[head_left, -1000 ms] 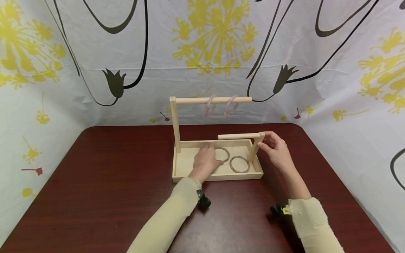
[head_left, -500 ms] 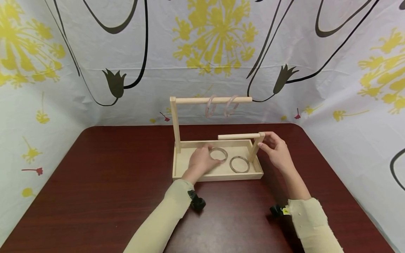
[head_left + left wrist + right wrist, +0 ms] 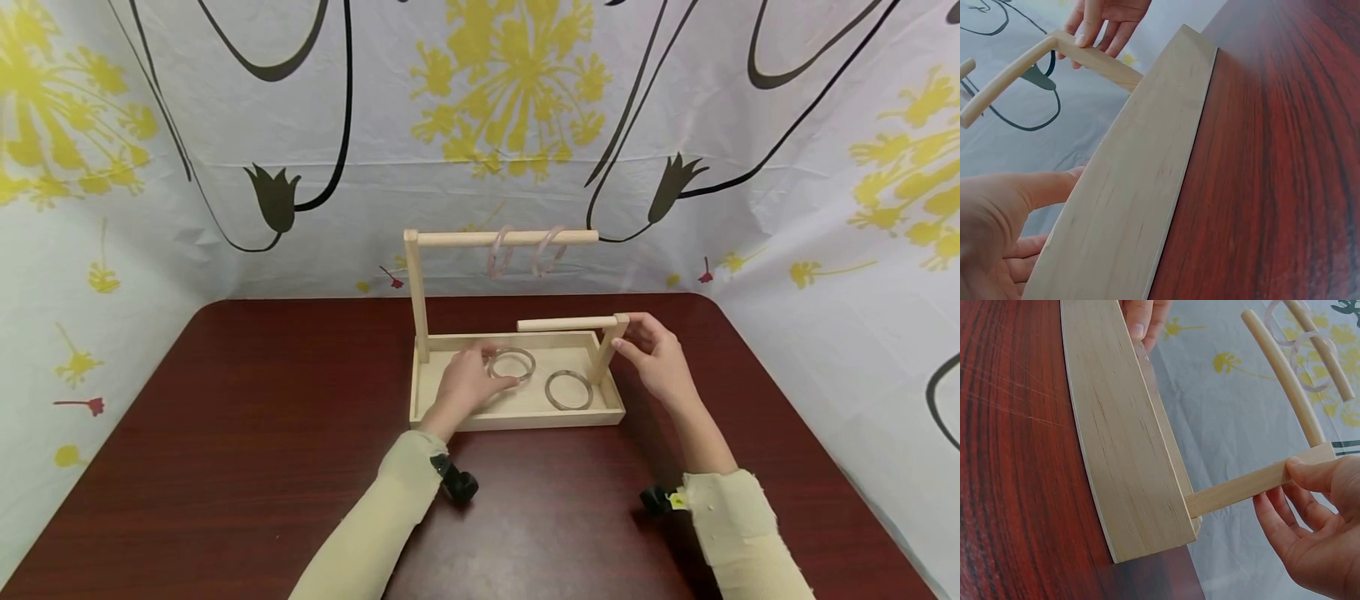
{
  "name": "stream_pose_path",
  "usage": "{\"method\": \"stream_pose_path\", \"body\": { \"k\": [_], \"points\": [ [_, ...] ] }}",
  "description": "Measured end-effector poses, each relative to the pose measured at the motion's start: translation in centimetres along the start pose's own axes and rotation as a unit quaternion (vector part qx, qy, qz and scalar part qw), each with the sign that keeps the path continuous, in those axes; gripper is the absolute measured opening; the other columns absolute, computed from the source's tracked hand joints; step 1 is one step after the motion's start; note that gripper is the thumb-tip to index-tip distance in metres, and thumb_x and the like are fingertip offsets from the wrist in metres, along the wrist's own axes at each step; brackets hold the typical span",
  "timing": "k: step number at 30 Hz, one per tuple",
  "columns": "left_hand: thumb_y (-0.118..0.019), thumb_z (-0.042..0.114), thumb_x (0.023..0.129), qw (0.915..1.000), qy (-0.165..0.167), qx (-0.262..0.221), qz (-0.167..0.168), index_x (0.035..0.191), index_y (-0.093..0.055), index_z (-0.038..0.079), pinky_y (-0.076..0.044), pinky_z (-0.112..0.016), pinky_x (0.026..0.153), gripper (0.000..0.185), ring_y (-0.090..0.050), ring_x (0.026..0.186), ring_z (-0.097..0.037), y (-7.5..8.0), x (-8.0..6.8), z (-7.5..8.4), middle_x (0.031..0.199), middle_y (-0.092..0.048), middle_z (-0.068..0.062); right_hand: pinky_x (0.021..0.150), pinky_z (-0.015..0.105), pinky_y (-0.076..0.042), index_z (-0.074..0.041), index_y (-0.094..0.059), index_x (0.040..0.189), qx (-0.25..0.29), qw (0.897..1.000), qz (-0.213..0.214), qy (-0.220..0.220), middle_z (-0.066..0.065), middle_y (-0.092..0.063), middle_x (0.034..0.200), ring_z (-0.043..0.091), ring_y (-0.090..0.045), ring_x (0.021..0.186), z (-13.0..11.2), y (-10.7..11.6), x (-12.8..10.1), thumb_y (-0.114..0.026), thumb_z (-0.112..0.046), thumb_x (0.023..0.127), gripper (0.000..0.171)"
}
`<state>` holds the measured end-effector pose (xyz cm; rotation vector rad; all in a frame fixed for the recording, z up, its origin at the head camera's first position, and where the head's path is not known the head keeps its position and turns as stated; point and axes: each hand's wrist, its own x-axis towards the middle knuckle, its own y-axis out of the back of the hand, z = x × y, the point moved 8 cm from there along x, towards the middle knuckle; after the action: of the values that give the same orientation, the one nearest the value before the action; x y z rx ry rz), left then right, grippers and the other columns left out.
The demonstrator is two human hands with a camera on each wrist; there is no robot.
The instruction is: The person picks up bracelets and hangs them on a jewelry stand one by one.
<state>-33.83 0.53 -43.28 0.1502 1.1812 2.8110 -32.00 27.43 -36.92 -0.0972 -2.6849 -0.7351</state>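
Left grip [image 3: 467,379] pinches metal ring [image 3: 512,365] inside wooden tray [image 3: 517,417]; right grip [image 3: 654,354] holds short post [image 3: 604,348]. Left wrist: tray wall beside thumb, ring hidden. Right wrist: fingers [image 3: 1310,475] clamp post top.

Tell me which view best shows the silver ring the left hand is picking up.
The head view: the silver ring shows whole in the wooden tray, pinched by the left hand, beside a second ring. Both wrist views see only the tray's outer wall and fingers; the ring is hidden.
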Motion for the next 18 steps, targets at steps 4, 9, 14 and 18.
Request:
{"method": "stream_pose_path", "body": {
  "k": [4, 9, 14, 18],
  "points": [
    [-0.087, 0.04, 0.075, 0.9996, -0.003, -0.03, 0.002, 0.126, -0.061, 0.01, -0.053, -0.04, 0.091, 0.064, -0.065, 0.108, -0.026, 0.23, -0.15, -0.21, 0.119, -0.07, -0.009, 0.08, 0.006, -0.046, 0.002, -0.059, 0.124, 0.004, 1.0, 0.0, 0.0, -0.001, -0.07, 0.11, -0.014, -0.057, 0.094, 0.03, -0.01, 0.0, -0.066, -0.003, 0.094, 0.031],
    [-0.087, 0.038, 0.075, 0.9981, -0.007, -0.061, 0.004, 0.126, -0.06, 0.009, -0.052, -0.041, 0.097, 0.065, -0.064, 0.117, -0.027, 0.37, -0.3, -0.49, 0.125, -0.069, -0.01, 0.08, 0.006, -0.046, 0.002, -0.059, 0.124, 0.007, 1.0, -0.001, 0.001, -0.008, -0.069, 0.108, -0.014, -0.057, 0.094, -0.03, -0.02, -0.03, -0.066, -0.003, 0.094, 0.031],
    [-0.087, 0.037, 0.076, 0.9956, -0.01, -0.093, 0.005, 0.125, -0.059, 0.008, -0.052, -0.041, 0.099, 0.063, -0.064, 0.119, -0.027, 0.62, -0.58, -0.62, 0.126, -0.068, -0.01, 0.08, 0.007, -0.046, 0.002, -0.059, 0.123, 0.015, 1.0, -0.002, 0.003, -0.019, -0.067, 0.103, -0.013, -0.058, 0.094, -0.23, -0.04, -0.14, -0.066, -0.003, 0.095, 0.03],
    [-0.088, 0.034, 0.076, 0.9929, -0.008, -0.119, 0.007, 0.124, -0.06, 0.007, -0.052, -0.04, 0.1, 0.062, -0.063, 0.12, -0.028, 0.89, -0.83, -0.71, 0.127, -0.067, -0.01, 0.08, 0.007, -0.046, 0.002, -0.058, 0.122, 0.016, 1.0, -0.003, 0.002, -0.02, -0.067, 0.102, -0.013, -0.058, 0.094, -0.32, -0.08, -0.19, -0.066, -0.004, 0.095, 0.029]
  ]
}}
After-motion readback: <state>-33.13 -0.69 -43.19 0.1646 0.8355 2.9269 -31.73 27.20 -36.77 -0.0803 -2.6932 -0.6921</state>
